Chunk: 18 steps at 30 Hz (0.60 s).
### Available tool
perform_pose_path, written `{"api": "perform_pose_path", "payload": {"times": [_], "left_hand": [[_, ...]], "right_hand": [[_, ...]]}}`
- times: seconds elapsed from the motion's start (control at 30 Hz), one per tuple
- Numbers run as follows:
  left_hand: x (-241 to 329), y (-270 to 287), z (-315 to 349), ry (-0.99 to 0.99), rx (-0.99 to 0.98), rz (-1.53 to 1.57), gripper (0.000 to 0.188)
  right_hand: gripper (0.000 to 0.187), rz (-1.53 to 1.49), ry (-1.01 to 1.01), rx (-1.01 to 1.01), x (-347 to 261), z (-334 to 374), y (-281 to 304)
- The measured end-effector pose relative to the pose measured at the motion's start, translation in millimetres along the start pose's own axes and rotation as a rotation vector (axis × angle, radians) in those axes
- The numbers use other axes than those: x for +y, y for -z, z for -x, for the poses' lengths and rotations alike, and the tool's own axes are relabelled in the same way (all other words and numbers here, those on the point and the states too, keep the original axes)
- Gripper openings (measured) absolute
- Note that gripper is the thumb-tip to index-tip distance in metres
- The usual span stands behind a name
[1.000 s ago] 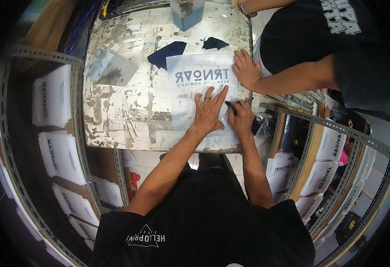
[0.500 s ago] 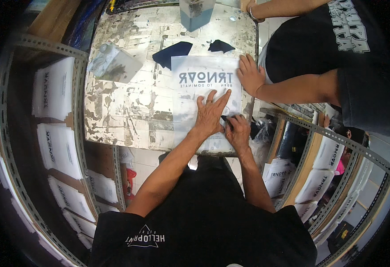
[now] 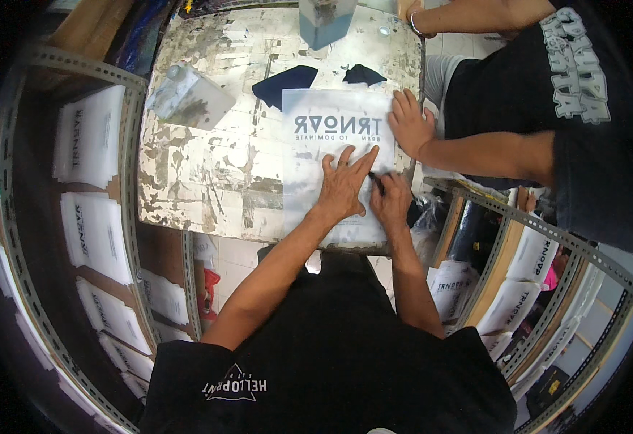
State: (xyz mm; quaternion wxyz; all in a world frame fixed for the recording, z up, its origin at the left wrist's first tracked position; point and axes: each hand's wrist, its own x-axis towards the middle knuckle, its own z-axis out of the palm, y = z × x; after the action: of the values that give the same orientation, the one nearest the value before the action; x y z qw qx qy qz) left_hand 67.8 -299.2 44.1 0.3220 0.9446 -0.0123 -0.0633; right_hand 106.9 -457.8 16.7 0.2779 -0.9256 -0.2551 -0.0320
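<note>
A pale, translucent sheet (image 3: 303,163) printed with dark lettering lies at the near right part of a worn table. My left hand (image 3: 341,188) rests on it, fingers spread. Just to its right, my right hand (image 3: 391,199) is closed around a slim black marker (image 3: 378,183), its upper end pointing away from me. Whether its tip touches the sheet, I cannot tell. A co-worker's hand (image 3: 412,126) lies flat at the sheet's far right edge. Dark blue cloth (image 3: 284,87) sits just beyond the sheet, and a smaller dark cloth piece (image 3: 364,74) is to the right of that.
The tabletop (image 3: 208,166) is covered in flaking patches. A translucent jug (image 3: 190,101) lies at the left, and a container of bluish liquid (image 3: 326,25) stands at the far edge. Metal shelving with stacks of printed white packages (image 3: 96,235) flanks me on both sides.
My right hand has shifted slightly away from me, and more of the black marker shows. My left hand stays spread on the sheet. The whole view has shifted a little.
</note>
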Motion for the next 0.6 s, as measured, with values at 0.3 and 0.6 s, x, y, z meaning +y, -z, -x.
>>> {"api": "perform_pose_path", "payload": {"times": [0.3, 0.6], "left_hand": [[-0.5, -1.3, -0.3, -0.003, 0.018, 0.011, 0.140], [-2.4, -5.6, -0.6, -0.014, 0.065, 0.031, 0.135]], "right_hand": [[0.015, -0.004, 0.009, 0.032, -1.4, -1.4, 3.0], [0.017, -0.042, 0.018, -0.029, 3.2, 6.4, 2.5]]}}
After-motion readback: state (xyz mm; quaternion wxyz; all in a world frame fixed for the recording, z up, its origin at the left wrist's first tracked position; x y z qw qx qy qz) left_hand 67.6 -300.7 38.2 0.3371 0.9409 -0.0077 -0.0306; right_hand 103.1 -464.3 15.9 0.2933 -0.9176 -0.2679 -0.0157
